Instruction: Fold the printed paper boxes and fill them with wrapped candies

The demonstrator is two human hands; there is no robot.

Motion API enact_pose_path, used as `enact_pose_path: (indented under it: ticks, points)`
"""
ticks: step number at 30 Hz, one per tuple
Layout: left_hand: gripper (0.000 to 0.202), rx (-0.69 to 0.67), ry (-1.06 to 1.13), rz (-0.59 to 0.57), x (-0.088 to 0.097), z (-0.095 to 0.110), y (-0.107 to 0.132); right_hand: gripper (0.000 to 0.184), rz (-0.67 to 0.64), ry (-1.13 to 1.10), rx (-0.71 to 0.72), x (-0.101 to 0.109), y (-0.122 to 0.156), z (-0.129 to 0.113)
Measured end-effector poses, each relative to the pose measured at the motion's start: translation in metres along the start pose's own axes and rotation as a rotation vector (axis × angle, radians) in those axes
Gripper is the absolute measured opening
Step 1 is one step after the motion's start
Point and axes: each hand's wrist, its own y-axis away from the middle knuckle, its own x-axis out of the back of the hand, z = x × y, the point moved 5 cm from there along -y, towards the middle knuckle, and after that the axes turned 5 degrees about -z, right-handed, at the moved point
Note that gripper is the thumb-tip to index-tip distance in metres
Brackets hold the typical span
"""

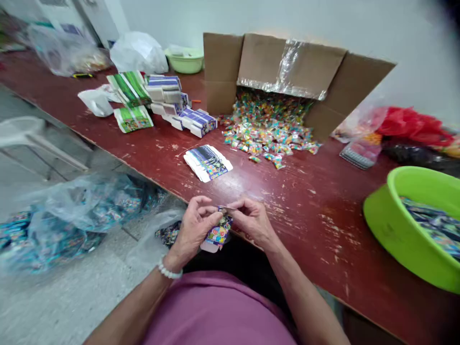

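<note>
Dark-red table (305,206), runs across the frame. Open cardboard box (258,57), upper centre. Lime-green basin (381,215), right edge. Heap of wrapped candies (266,136), upper centre, spills from the box. Left hand (196,225), lower centre: thumb and fingers pinch a printed carton (219,232). Right hand (255,220), beside it: fingertips pinch the carton's upper edge. Stack of flattened cartons (208,163), centre. Printed carton: lower centre, between the hands.

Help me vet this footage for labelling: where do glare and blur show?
Head view: white glare on the red table, bright glints on tape on the cardboard box; floor bags at left smeared; the held carton sharper; upper right corner dark.
</note>
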Motion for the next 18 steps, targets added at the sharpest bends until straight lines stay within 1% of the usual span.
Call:
enact_pose_path:
  ticks: [2, 4, 5, 6, 7, 8, 10, 12, 14, 16, 18]
  points:
    - [0.051, 0.161, 0.035, -0.176, -0.008, -0.009, 0.001, 0.012, 0.023, 0.021, 0.049, -0.001, 0.003, -0.007]
    - [0.047, 0.297, 0.072, -0.276, -0.013, -0.018, 0.003, 0.013, 0.004, 0.078, 0.090, -0.002, 0.006, -0.014]
    - [0.049, 0.369, 0.102, -0.304, -0.014, -0.023, 0.005, 0.013, -0.030, 0.137, 0.116, -0.004, 0.006, -0.018]
    - [0.051, 0.423, 0.125, -0.302, -0.014, -0.028, 0.006, 0.015, -0.070, 0.195, 0.136, -0.005, 0.006, -0.021]
    - [0.053, 0.453, 0.133, -0.276, -0.013, -0.032, 0.007, 0.017, -0.103, 0.239, 0.141, -0.006, 0.006, -0.023]
    - [0.053, 0.459, 0.126, -0.243, -0.012, -0.035, 0.007, 0.020, -0.125, 0.256, 0.124, -0.006, 0.005, -0.023]
    - [0.054, 0.428, 0.086, -0.206, -0.013, -0.038, 0.007, 0.026, -0.146, 0.202, 0.022, -0.005, 0.003, -0.019]
    - [0.056, 0.377, 0.047, -0.194, -0.015, -0.038, 0.006, 0.025, -0.176, 0.104, -0.102, -0.006, 0.001, -0.013]
    - [0.058, 0.341, 0.030, -0.198, -0.017, -0.037, 0.005, 0.023, -0.208, 0.039, -0.168, -0.010, 0.001, -0.011]
    - [0.060, 0.319, 0.020, -0.212, -0.019, -0.035, 0.004, 0.024, -0.187, -0.014, -0.198, -0.012, 0.000, -0.011]
    - [0.062, 0.295, -0.002, -0.231, -0.018, -0.034, 0.003, 0.026, -0.135, -0.094, -0.235, -0.012, -0.001, -0.010]
